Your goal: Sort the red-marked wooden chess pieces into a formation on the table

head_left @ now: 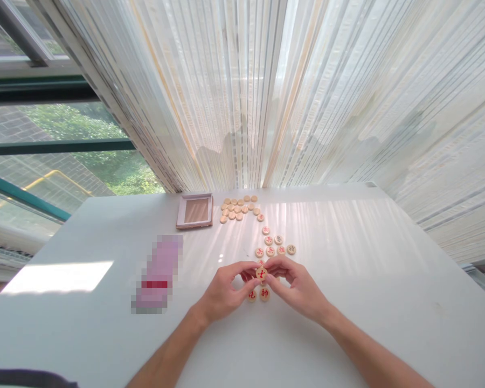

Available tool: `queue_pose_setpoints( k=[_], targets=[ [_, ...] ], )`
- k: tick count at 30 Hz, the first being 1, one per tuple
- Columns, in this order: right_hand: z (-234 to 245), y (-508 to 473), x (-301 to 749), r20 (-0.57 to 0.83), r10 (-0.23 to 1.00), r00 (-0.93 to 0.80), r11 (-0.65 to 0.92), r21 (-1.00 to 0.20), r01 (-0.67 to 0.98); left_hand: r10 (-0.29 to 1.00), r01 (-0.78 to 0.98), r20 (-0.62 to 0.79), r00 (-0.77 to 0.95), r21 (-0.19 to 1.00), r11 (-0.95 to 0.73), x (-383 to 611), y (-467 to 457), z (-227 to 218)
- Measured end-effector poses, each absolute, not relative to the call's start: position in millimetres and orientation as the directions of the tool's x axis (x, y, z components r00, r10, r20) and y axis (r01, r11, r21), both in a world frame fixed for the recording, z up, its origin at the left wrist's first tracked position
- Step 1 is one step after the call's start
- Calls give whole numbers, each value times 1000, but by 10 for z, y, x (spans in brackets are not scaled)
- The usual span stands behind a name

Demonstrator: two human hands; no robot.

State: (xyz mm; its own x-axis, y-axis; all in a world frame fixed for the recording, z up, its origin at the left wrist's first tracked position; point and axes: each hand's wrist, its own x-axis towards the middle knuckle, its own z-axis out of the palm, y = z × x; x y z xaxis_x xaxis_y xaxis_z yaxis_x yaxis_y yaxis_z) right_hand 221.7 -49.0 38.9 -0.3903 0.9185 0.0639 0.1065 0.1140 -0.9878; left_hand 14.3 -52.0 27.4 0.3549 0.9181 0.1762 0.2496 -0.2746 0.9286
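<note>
Both hands meet over the middle of a white table (347, 302). My left hand (226, 291) and my right hand (297, 285) pinch one round wooden chess piece (261, 273) with a red character between their fingertips. Two more red-marked pieces (264, 293) lie on the table just below the held one. A loose group of face-up pieces (274, 245) lies a little farther away. A cluster of several blank-side pieces (240, 208) sits at the far edge.
A shallow wooden box (195, 211) lies at the back next to the blank pieces. A pink pixelated object (157, 275) lies left of my hands. Sheer striped curtains (307, 91) hang behind the table; a window (44, 151) is at the left.
</note>
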Motion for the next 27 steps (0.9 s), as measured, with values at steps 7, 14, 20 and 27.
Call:
queue_pose_setpoints(
  k=[7,14,20,27],
  targets=[
    [411,-486,2229,37,909,-416,88,-991,105,907,216,198,373,932,-292,167,-545,254],
    [350,-498,2218,-2,931,-365,52,-989,137,889,270,196,414,906,-326,174,-569,233],
    [329,-502,2227,-11,934,-358,37,-991,127,890,270,209,405,903,-335,162,-557,239],
    [326,-500,2237,4,918,-397,24,-999,46,910,235,201,362,925,-298,152,-545,234]
  ],
)
